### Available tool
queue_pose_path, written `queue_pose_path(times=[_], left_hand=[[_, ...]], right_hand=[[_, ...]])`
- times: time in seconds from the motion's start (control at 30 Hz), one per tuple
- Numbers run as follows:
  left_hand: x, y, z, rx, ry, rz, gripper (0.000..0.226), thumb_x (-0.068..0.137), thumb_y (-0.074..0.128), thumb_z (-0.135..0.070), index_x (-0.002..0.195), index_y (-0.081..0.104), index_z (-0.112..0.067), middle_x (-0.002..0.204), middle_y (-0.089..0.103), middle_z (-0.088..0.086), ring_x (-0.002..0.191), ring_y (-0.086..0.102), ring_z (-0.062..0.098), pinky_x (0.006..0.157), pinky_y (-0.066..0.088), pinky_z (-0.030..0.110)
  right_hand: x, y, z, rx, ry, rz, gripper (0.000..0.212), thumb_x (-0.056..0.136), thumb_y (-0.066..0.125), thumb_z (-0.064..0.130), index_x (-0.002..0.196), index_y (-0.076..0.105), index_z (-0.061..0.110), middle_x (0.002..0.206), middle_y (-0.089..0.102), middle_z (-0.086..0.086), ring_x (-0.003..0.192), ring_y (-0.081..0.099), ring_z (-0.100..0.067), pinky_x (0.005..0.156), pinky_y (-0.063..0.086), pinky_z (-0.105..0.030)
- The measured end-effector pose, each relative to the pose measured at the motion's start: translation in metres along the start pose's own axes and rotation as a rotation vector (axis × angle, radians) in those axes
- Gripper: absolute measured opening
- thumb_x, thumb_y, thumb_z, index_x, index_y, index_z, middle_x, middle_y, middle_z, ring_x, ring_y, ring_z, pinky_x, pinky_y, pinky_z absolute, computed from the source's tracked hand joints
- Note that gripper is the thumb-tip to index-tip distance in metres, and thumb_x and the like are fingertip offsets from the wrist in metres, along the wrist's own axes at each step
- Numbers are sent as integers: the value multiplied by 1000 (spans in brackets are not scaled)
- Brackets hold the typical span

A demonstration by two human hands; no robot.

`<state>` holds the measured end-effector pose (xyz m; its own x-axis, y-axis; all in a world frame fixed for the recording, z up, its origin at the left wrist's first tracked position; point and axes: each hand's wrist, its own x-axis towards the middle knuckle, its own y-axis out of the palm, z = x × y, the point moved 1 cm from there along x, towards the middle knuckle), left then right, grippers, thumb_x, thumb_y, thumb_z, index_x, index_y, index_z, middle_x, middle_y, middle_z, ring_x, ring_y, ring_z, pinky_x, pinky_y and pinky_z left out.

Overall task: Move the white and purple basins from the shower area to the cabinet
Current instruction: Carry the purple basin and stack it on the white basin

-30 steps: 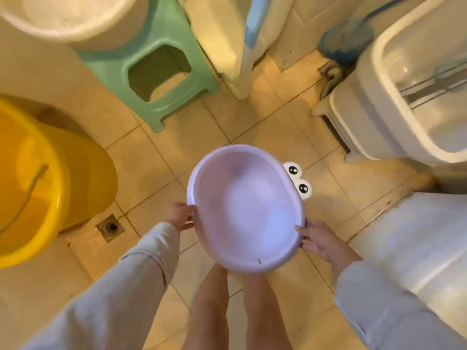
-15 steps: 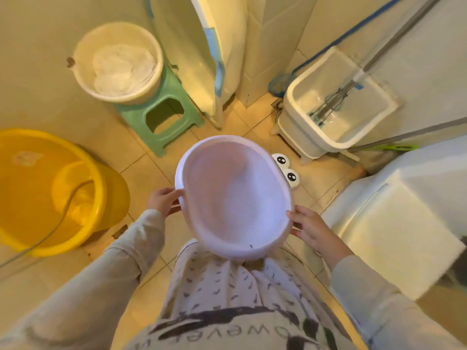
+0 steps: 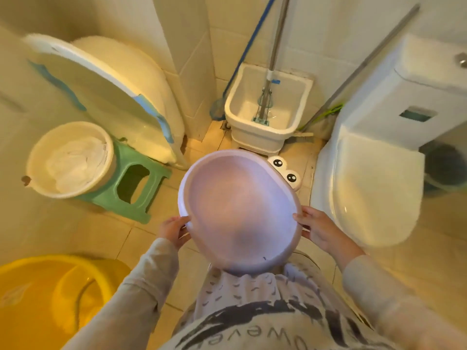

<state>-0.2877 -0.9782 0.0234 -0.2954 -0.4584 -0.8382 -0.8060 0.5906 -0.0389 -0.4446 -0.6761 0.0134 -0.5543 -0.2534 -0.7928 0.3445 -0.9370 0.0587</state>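
Observation:
I hold the purple basin (image 3: pixel 240 210) in front of my body, above the tiled floor. It is oval and empty, and two cartoon eyes stick out from its far right rim. My left hand (image 3: pixel 174 231) grips its left rim and my right hand (image 3: pixel 318 228) grips its right rim. The white basin (image 3: pixel 69 160) is round, holds a white cloth, and sits on a green stool (image 3: pixel 134 185) to the left.
A yellow bucket (image 3: pixel 45 296) stands at the lower left. A white baby tub (image 3: pixel 118 97) leans against the wall. A mop sink (image 3: pixel 267 109) with mop handles is in the corner. The toilet (image 3: pixel 374 178) is on the right.
The view has risen and tilted up, showing more of the walls, the toilet and the mop sink. The purple basin has stayed in both hands, held a bit higher.

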Motion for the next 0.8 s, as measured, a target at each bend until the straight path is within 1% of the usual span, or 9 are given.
queue_pose_path(times=[0.07, 0.17, 0.23, 0.33, 0.47, 0.6, 0.7, 0.77, 0.8], left_hand=[[3, 4, -6, 81, 17, 57, 22, 85, 54, 1, 66, 49, -9, 66, 51, 10, 47, 58, 19, 37, 49, 19], [10, 13, -9, 226, 11, 149, 20, 84, 56, -1, 67, 51, -11, 58, 56, 5, 51, 56, 15, 39, 50, 19], [14, 26, -7, 360, -1, 209, 17, 83, 56, -2, 70, 54, -12, 59, 58, 3, 54, 56, 13, 41, 51, 19], [14, 60, 3, 519, -20, 308, 18, 83, 56, 0, 69, 55, -11, 44, 61, -2, 40, 58, 8, 42, 52, 21], [-7, 123, 27, 771, -4, 468, 15, 83, 55, -2, 71, 57, -11, 69, 58, 6, 60, 54, 17, 47, 51, 25], [-49, 188, 60, 926, 24, 636, 13, 82, 56, 0, 73, 59, -8, 74, 59, 8, 66, 56, 20, 43, 55, 21], [-86, 226, 88, 1034, 65, 757, 5, 82, 58, -1, 84, 62, -4, 77, 62, 8, 69, 60, 20, 50, 57, 24], [-108, 245, 109, 1078, 88, 824, 14, 82, 59, -2, 96, 59, -3, 80, 63, 8, 71, 61, 21, 54, 58, 26], [-118, 253, 121, 1093, 90, 845, 15, 83, 59, -2, 98, 58, -3, 80, 63, 9, 71, 60, 21, 56, 58, 27]], right_hand=[[-15, -4, -23, 104, -3, -70, 21, 85, 62, 6, 104, 64, 16, 98, 70, -2, 93, 64, -21, 69, 52, -33], [-42, -7, -63, 240, -15, -173, 20, 84, 63, 5, 95, 66, 21, 97, 71, -3, 92, 65, -23, 69, 52, -33], [-61, -10, -94, 303, -21, -242, 18, 85, 63, 8, 96, 68, 21, 99, 72, -4, 93, 66, -24, 70, 54, -34], [-93, -17, -137, 438, -49, -335, 21, 87, 61, 10, 106, 68, 13, 100, 72, -7, 91, 66, -25, 68, 55, -33], [-139, -28, -189, 661, -62, -498, 21, 86, 61, 9, 107, 67, 10, 94, 72, -6, 85, 65, -22, 66, 54, -31], [-184, -39, -237, 888, -84, -670, 21, 87, 59, 6, 107, 65, 8, 94, 70, -5, 85, 63, -21, 68, 54, -32], [-210, -48, -268, 1024, -98, -760, 17, 88, 58, 5, 99, 67, 13, 95, 71, -5, 87, 63, -24, 74, 53, -36], [-224, -58, -285, 1089, -104, -807, 18, 88, 56, 3, 102, 66, 11, 94, 71, -5, 86, 63, -25, 72, 53, -37], [-231, -64, -294, 1115, -107, -819, 20, 89, 55, 3, 106, 64, 9, 94, 70, -6, 85, 62, -25, 70, 52, -36]])
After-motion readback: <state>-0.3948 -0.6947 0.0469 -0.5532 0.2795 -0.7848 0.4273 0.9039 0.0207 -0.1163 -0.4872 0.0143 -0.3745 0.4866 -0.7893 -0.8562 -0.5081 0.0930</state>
